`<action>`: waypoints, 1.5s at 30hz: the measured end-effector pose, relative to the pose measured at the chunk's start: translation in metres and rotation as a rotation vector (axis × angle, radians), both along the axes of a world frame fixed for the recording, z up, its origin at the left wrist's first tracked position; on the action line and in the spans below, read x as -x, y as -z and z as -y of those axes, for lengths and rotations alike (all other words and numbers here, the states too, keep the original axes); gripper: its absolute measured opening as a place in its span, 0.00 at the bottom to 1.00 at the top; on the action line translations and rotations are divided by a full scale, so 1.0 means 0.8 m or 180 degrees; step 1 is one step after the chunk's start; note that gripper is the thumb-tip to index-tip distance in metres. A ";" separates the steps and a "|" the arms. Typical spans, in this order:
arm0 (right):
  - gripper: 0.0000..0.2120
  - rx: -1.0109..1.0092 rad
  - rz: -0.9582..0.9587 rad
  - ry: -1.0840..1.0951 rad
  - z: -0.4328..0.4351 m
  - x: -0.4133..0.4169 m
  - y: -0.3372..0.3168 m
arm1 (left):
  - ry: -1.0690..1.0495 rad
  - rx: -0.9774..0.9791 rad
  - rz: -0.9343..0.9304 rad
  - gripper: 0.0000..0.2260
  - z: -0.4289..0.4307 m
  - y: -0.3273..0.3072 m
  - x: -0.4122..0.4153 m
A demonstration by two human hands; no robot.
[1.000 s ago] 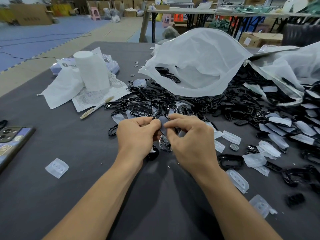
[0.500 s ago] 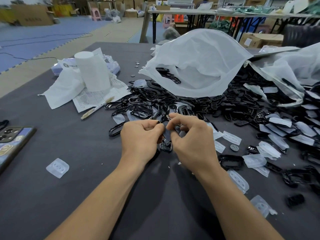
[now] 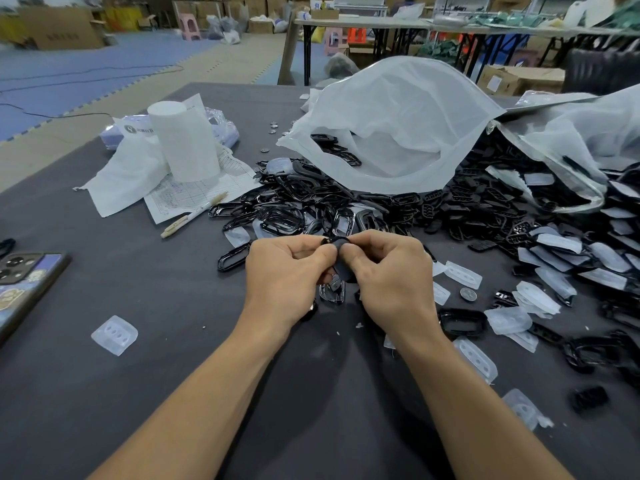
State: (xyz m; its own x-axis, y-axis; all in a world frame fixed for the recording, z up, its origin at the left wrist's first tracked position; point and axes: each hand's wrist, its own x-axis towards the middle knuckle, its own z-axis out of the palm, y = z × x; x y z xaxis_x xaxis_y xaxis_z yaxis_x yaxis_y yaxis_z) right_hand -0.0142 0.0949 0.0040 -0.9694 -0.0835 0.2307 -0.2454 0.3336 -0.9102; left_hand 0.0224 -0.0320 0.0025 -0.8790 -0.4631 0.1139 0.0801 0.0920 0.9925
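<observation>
Left hand (image 3: pixel 287 277) and right hand (image 3: pixel 389 282) meet thumb to thumb, both pinching a small dark part (image 3: pixel 343 263) between them, just above the bench (image 3: pixel 138 393); a frame (image 3: pixel 331 293) lies under the hands; a black pile (image 3: pixel 294 206) just beyond them; a coin (image 3: pixel 468 294) near the right hand's outer side

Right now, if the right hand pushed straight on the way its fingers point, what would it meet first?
The right hand pinches the small black part, so that comes first; just behind it, probably the left hand, which grips it too.
</observation>
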 end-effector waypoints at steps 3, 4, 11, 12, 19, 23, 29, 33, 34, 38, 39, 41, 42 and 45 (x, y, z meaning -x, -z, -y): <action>0.06 0.0048 0.0052 0.0039 -0.002 0.000 -0.004 | 0.0040 0.0113 0.0040 0.07 0.002 -0.002 -0.001; 0.08 0.0066 0.0071 0.0012 -0.002 0.000 -0.005 | 0.0079 0.0191 0.0088 0.06 0.004 -0.002 -0.001; 0.15 -0.0021 0.0105 -0.0295 -0.006 0.001 -0.010 | 0.0313 0.0622 0.0357 0.06 0.017 -0.004 -0.002; 0.15 -0.0038 0.0104 -0.0336 -0.008 0.001 -0.010 | 0.0357 0.0609 0.0384 0.06 0.017 -0.005 -0.002; 0.08 0.0456 0.0425 -0.0602 -0.010 0.004 -0.009 | 0.0214 -0.0413 0.0449 0.09 0.015 -0.009 -0.001; 0.09 0.0665 0.0524 -0.0633 -0.012 0.006 -0.011 | 0.0360 -0.0803 0.0466 0.06 0.016 -0.011 -0.001; 0.03 0.0543 0.0438 -0.0640 -0.014 0.007 -0.009 | 0.0556 -0.0607 0.0500 0.09 0.018 -0.015 -0.003; 0.09 0.0464 0.0419 -0.0627 -0.015 0.007 -0.010 | 0.0658 -0.0313 0.0496 0.10 0.019 -0.013 -0.003; 0.11 0.0449 0.0422 -0.0626 -0.015 0.007 -0.011 | 0.0649 -0.0292 0.0500 0.10 0.019 -0.013 -0.003; 0.11 0.0456 0.0443 -0.0637 -0.013 0.006 -0.013 | 0.0470 -0.0302 0.0496 0.09 0.017 -0.013 -0.003; 0.11 0.0545 0.0489 -0.0669 -0.013 0.005 -0.013 | 0.0396 -0.0335 0.0478 0.11 0.016 -0.014 -0.002; 0.13 0.0836 0.0633 -0.0703 -0.012 0.005 -0.014 | 0.0241 -0.0438 0.0430 0.14 0.016 -0.013 0.000; 0.13 0.0944 0.0672 -0.0675 -0.012 0.005 -0.014 | 0.0191 -0.0479 0.0414 0.14 0.015 -0.013 0.001; 0.12 0.0959 0.0642 -0.0529 -0.014 0.007 -0.012 | 0.0272 -0.0395 0.0358 0.15 0.014 -0.012 0.000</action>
State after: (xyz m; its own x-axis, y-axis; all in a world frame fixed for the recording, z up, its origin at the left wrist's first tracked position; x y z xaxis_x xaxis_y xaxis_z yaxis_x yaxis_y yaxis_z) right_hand -0.0202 0.1063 0.0134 -0.9767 -0.2008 0.0753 -0.0799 0.0150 -0.9967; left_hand 0.0221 -0.0436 0.0118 -0.9197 -0.3905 -0.0408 -0.0298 -0.0340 0.9990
